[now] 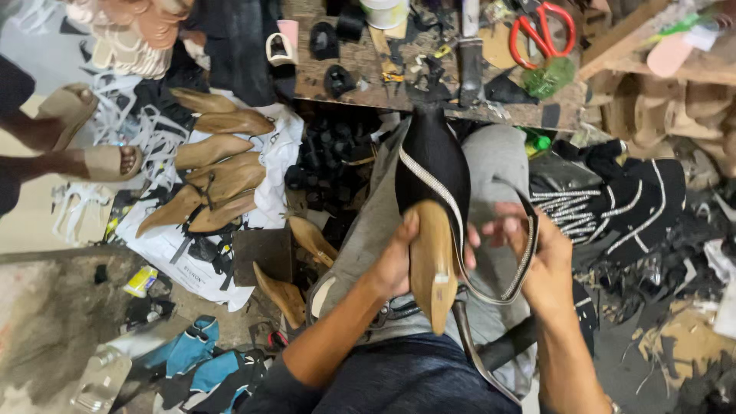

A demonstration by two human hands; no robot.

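From the head camera I looked down onto my lap, where a wooden shoe last (432,264) stood on end with a black upper (432,165) stretched over its toe half, the toe pointing away toward the workbench (360,73). My left hand (395,264) was closed around the bare wooden heel part of the last, thumb lying up along its left edge, fingers wrapped behind. My right hand (537,261) sat just beside the last on the other side, fingers curled in on a black strap with a studded silver edge (525,261) that looped out from the upper and down below my wrist; I thought the fingertips were pinching it, though the blur there made the exact contact hard to judge. A matching silver trim ran diagonally across the upper. On the workbench beyond lay red-handled scissors (543,29), a white tub (384,11) and black offcuts. To my left a heap of bare wooden lasts (218,180) lay on white sheets on the floor, and farther left another person's sandalled feet (100,161) showed. To my right more black uppers with silver trim (613,199) were piled up.
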